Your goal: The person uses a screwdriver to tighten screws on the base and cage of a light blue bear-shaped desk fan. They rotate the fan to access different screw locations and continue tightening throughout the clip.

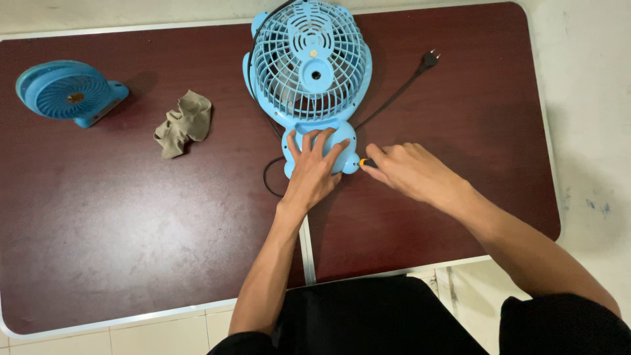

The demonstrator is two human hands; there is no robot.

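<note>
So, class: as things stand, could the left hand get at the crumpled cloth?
Probably yes. The left hand lies flat on the fan base, and only bare table separates it from the cloth.

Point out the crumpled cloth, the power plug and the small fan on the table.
Crumpled cloth (185,123): head view, on the middle of its folds.
Power plug (429,60): head view, on its black body.
Small fan (66,93): head view, on its round grille.
</note>
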